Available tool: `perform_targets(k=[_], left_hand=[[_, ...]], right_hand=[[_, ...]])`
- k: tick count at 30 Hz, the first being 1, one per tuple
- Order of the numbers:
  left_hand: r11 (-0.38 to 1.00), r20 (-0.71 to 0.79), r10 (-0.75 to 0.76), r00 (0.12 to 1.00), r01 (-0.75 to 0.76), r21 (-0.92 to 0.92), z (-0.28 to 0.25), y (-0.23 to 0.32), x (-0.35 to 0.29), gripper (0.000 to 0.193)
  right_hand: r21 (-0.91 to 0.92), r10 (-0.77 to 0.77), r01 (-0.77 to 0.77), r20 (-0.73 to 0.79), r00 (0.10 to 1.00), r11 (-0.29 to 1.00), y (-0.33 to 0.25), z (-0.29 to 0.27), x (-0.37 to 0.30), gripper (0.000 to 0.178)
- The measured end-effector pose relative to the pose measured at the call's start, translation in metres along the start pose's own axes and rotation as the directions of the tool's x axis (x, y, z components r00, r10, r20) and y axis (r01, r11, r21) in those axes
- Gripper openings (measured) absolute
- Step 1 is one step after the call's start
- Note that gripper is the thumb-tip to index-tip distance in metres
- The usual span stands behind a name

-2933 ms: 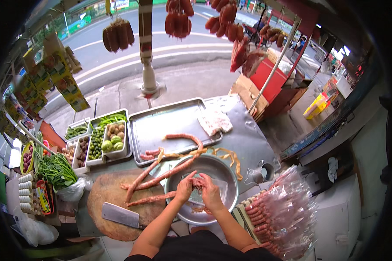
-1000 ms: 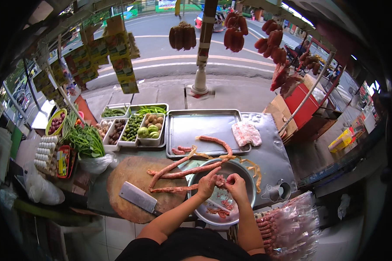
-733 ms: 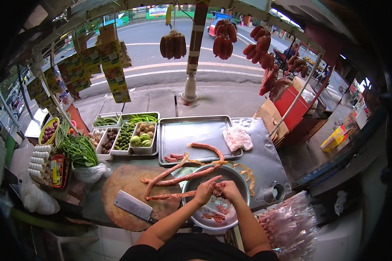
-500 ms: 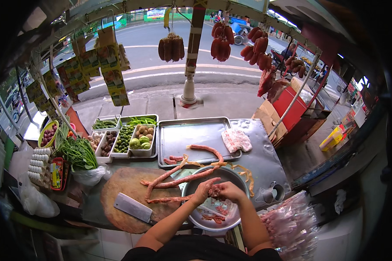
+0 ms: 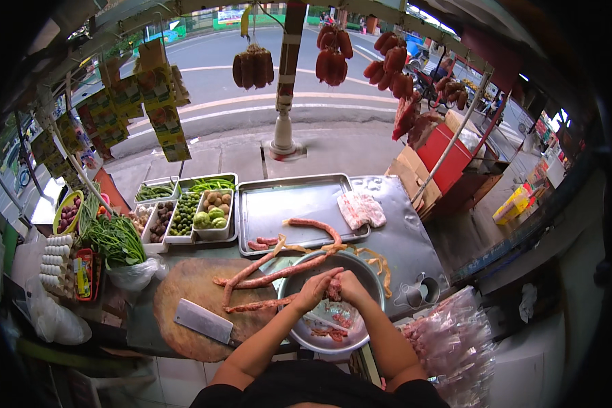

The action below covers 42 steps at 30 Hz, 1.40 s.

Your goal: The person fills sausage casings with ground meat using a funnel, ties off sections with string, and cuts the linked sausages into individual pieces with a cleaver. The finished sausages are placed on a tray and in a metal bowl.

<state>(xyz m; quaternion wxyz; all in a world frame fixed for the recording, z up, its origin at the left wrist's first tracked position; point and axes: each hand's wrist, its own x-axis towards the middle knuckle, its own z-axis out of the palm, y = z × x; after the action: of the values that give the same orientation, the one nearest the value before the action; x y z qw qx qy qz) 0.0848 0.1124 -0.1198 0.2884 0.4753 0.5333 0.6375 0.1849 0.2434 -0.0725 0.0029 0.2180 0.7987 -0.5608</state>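
Above the metal basin, my two hands meet over a lump of ground meat. My left hand is closed round the end of a long stuffed sausage, its fingers bent toward the right hand. Fingers curled, my right hand grips the meat at the casing's mouth, which the fingers hide. The sausage doubles back over the round chopping board, crosses the basin's far rim and ends on the metal tray. Pale empty casing drapes over the basin's right rim. Meat scraps lie inside.
A cleaver rests on the board. Short sausage pieces and a stained cloth lie on the tray. Vegetable bins and an egg stack stand left. At right are a metal cup and bagged meat. Sausage bunches hang ahead.
My hands have drawn closer together, the right hand closing further over the ground meat. The whole view has shifted slightly; the sausage and cleaver lie as before.
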Motion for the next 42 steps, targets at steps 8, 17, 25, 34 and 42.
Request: perform_targets(k=[8,17,25,34,42], left_hand=[[0.926,-0.066,-0.156,0.986,0.123,-0.356,0.003,-0.010,-0.007,0.076],[0.975,-0.202,0.024,0.979,0.022,0.221,0.019,-0.007,0.001,0.070],[0.956,-0.098,-0.165,0.981,0.135,-0.259,0.020,-0.006,0.005,0.080],[0.993,-0.174,0.010,0.985,0.011,0.118,0.024,0.008,0.008,0.077],[0.985,-0.173,0.014,0.985,0.016,0.171,0.026,-0.008,0.009,0.077]], right_hand=[[0.350,-0.016,-0.188,0.506,0.863,0.918,-0.012,-0.042,-0.024,0.040],[0.171,0.099,-0.084,-0.081,0.992,0.982,0.003,0.004,-0.011,0.009],[0.448,0.053,-0.190,0.300,0.952,0.874,-0.009,-0.037,-0.030,0.012],[0.141,0.069,-0.056,-0.088,0.994,0.988,0.008,-0.010,-0.013,0.012],[0.209,0.111,-0.165,0.249,0.962,0.964,0.003,-0.029,-0.015,0.011]])
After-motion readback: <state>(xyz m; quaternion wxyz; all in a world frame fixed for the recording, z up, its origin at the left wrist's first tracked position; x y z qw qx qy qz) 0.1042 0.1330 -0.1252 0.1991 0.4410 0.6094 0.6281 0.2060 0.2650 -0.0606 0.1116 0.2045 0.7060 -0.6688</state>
